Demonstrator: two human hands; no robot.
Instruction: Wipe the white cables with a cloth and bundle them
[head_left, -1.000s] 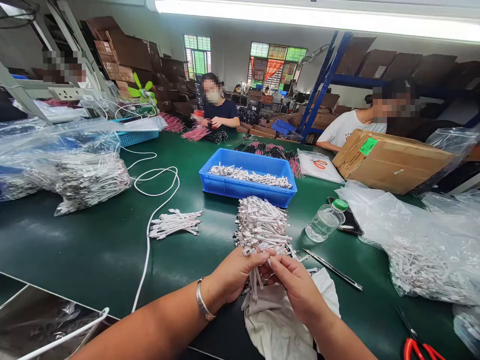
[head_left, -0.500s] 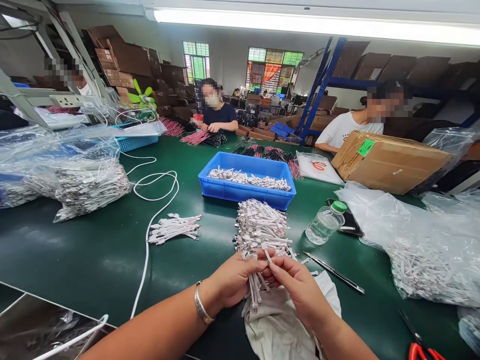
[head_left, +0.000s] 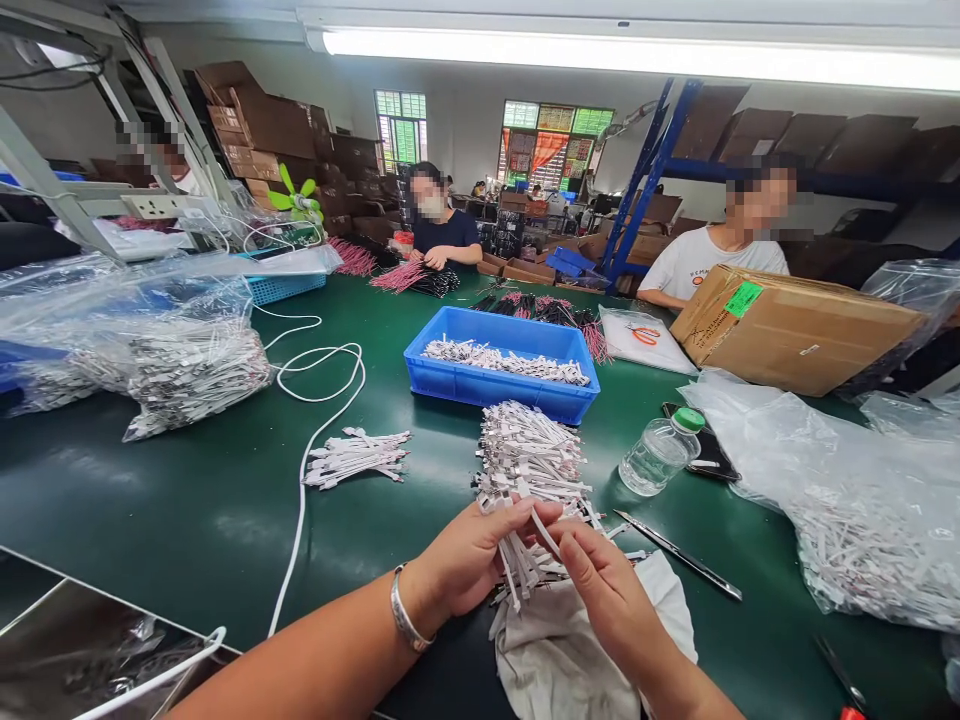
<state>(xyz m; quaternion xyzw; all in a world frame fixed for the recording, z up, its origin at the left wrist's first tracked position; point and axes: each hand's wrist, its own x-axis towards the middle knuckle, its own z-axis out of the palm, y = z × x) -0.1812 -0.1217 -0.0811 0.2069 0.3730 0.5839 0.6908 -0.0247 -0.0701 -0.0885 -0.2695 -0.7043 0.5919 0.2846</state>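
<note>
My left hand (head_left: pixel 472 560) is closed around a bunch of short white cables (head_left: pixel 517 570) with small connector ends. One single white cable (head_left: pixel 546 533) spans from the left thumb to my right hand (head_left: pixel 604 575), pinched there between thumb and fingers. Just beyond the hands lies a thick pile of the same cables (head_left: pixel 529 440). A smaller cable bundle (head_left: pixel 358 457) rests to the left. Under the right hand is a crumpled pale cloth (head_left: pixel 555 650). My fingers hide part of the bunch.
Behind the pile stands a blue bin (head_left: pixel 495 385) holding more cables. To the right are a water bottle (head_left: pixel 656 455), a utility knife (head_left: pixel 679 555) and a plastic bag of cables (head_left: pixel 862 540). A white cord (head_left: pixel 300 540) crosses the left side. Two co-workers sit across the table.
The single cable now slants between both hands, its upper end at my left thumb instead of standing free. My right hand has shifted slightly right. The whole view has moved a little.
</note>
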